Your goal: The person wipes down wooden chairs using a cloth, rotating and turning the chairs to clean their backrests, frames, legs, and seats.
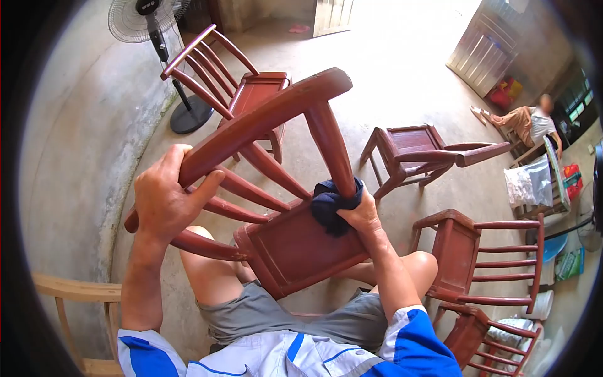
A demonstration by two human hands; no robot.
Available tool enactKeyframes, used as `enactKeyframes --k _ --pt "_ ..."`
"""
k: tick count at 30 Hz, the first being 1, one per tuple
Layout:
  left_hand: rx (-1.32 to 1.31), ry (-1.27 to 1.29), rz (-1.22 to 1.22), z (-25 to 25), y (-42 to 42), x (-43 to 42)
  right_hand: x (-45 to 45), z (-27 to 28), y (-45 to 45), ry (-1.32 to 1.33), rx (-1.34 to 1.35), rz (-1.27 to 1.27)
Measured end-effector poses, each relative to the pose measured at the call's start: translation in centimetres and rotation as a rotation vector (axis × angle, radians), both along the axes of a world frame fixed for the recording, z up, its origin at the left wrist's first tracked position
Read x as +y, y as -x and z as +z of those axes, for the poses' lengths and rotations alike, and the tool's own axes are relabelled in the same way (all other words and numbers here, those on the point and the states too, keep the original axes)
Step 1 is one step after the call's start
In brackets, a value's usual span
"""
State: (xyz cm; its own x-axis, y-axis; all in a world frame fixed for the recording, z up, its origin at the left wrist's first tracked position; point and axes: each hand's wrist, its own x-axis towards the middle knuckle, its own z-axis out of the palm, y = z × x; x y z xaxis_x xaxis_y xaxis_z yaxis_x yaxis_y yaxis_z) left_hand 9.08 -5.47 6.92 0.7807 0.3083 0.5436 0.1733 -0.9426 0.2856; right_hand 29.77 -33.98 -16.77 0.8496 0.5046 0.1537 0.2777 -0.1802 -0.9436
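A reddish-brown wooden chair (301, 251) is tilted between my knees, its slatted back leaning across in front of me. My left hand (166, 195) grips the chair's top rail near its left end, with the thumb over the rail. Down at the right back post, where it meets the seat, my right hand (363, 210) presses a dark blue cloth (330, 207) around the wood. Part of the cloth hangs onto the seat. The fingers of my right hand are mostly hidden behind the post and cloth.
More red chairs stand around: one (257, 88) ahead left, one (411, 141) ahead right, two (449, 257) at the right. A black standing fan (191, 113) is by the left wall. Behind me at left is a light wooden chair (81, 289). Another person (534, 122) sits far right.
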Motion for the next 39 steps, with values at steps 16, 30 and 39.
enactKeyframes --k 16,30,39 --pt "-0.02 -0.156 -0.001 -0.6 -1.3 -0.8 5.5 20.2 -3.9 -0.127 -0.002 0.317" --pt "-0.105 -0.02 -0.086 -0.4 0.8 -0.2 1.1 14.8 -1.8 -0.758 0.935 0.853" --pt "-0.042 0.094 -0.094 -0.7 2.0 2.1 -2.8 4.1 -0.2 0.025 0.226 0.471"
